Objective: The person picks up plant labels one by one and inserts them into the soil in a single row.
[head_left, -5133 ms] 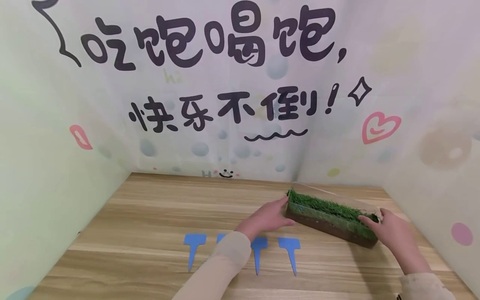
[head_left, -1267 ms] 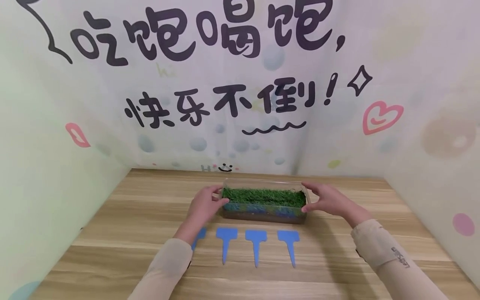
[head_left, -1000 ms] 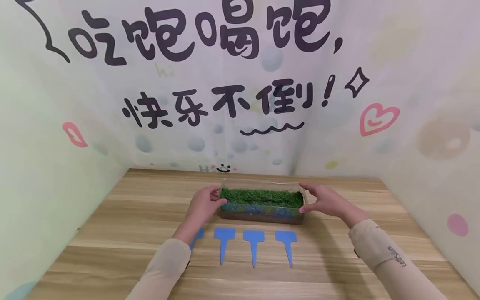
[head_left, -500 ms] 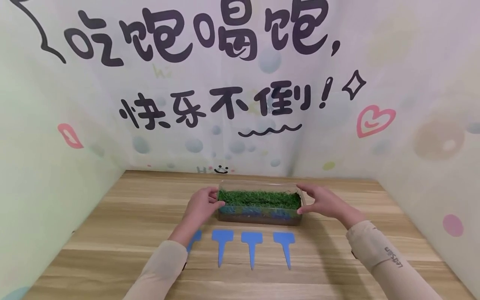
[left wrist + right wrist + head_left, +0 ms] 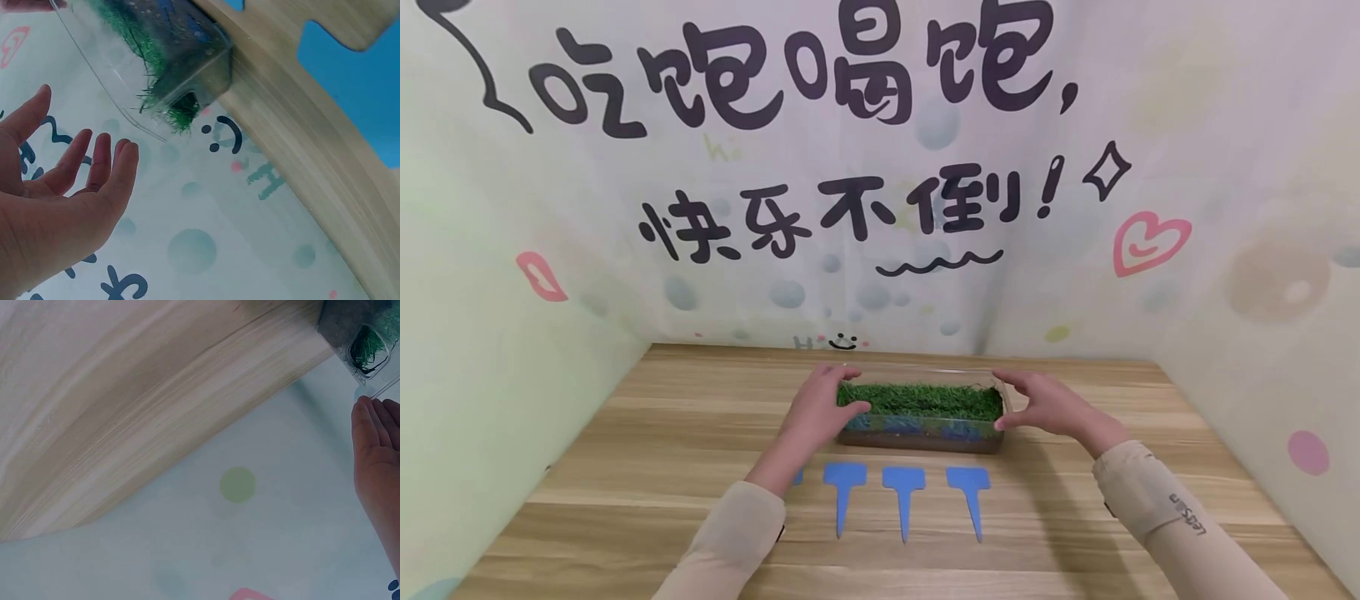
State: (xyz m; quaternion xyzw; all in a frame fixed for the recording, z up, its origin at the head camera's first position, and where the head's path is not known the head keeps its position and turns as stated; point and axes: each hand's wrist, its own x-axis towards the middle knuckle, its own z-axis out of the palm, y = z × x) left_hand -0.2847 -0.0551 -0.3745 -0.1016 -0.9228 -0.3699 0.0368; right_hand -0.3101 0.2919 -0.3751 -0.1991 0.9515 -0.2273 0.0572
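A clear, long planter box (image 5: 917,440) holds green artificial grass (image 5: 921,402) above a brown layer, parallel to the back wall. At its left end my left hand (image 5: 822,408) has spread fingers, with thumb overlapping the front left corner in the head view. In the left wrist view, this left hand (image 5: 69,200) shows a gap from the box. My right hand (image 5: 1054,404) spans the right end, thumb at the front corner and fingers at the back corner. Blue T-shaped plant labels (image 5: 903,478) lie in a row in front; the leftmost is mostly hidden behind my left wrist.
The wooden table (image 5: 647,467) extends around the box and labels. A printed white curtain (image 5: 760,317) closes the back, and pale side walls (image 5: 1285,375) stand left and right.
The box was turned from its slanted place at the right to the middle, parallel to the back. Just now my left hand has loosened and shifted slightly right; my right hand keeps its place.
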